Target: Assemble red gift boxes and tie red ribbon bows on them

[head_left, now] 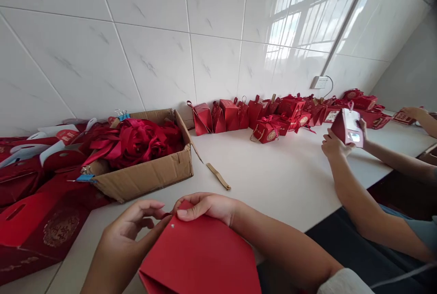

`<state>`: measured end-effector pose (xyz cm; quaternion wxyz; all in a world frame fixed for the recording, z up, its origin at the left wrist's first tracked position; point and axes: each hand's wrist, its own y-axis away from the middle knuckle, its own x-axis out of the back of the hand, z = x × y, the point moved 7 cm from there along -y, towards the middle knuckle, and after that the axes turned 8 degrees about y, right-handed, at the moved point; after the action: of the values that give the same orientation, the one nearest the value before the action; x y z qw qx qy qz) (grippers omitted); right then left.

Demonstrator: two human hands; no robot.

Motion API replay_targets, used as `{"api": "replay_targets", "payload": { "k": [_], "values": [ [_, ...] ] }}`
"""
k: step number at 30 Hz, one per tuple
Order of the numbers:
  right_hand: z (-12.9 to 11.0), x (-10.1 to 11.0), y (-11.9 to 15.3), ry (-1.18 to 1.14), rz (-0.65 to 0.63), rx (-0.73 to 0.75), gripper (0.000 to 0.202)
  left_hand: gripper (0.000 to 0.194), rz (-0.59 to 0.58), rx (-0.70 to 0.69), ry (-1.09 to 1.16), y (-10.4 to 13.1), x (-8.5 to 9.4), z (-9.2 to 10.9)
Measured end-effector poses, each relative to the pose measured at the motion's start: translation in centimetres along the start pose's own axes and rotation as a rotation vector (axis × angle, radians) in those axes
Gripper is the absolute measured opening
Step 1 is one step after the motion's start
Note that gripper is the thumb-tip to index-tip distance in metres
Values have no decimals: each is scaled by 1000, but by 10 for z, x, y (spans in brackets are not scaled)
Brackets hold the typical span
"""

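Observation:
A red gift box [201, 257] of folded card stands close in front of me, with a small pale spot near its top corner. My right hand [208, 207] is closed on the box's top edge, thumb pressed flat on the near face. At the same corner, my left hand [129, 235] has its fingers curled and the thumb reaching behind the card. A bit of dark red shows at its fingertips, too small to name. Beyond the hands, a gold strip [218, 176] lies on the white table [273, 171].
A cardboard carton [150, 173] holds red ribbon bows [136, 144]. Large red boxes [51, 225] are piled at the left. Several finished-looking red boxes [230, 116] line the tiled wall. At the right, a co-worker's hands [336, 144] hold a red-and-white box [348, 125]; another hand [418, 114] is farther off.

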<state>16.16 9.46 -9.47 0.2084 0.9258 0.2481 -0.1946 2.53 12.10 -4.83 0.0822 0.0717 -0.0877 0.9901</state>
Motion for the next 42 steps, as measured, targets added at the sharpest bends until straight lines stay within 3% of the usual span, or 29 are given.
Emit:
{"api": "replay_targets", "payload": {
  "k": [7, 13, 15, 19, 21, 27, 32, 42],
  "values": [
    [-3, -23, 17, 17, -183, 112, 29, 28, 45, 116, 272, 9, 11, 1],
    [-3, -22, 18, -3, -176, 170, 18, 20, -41, 106, 304, 12, 13, 2],
    [-5, -23, 18, 2, -180, 201, 17, 17, -48, 34, 220, 14, 12, 7],
    [-10, -30, 21, 53, -214, 263, 23, 10, -62, -253, 8, 26, 5, 30],
    [-11, -35, 24, 55, -239, 282, 24, 10, -75, -314, -21, 32, -1, 37],
    [-3, -33, 26, 52, -261, 204, 26, 11, -87, -275, 52, 37, -10, 38],
    [-1, -32, 25, 26, -297, 229, 29, 9, -175, -306, 96, 39, -14, 41],
    [2, -37, 28, -14, -365, 266, 31, 8, -283, -157, 273, 38, -15, 32]
  ]
}}
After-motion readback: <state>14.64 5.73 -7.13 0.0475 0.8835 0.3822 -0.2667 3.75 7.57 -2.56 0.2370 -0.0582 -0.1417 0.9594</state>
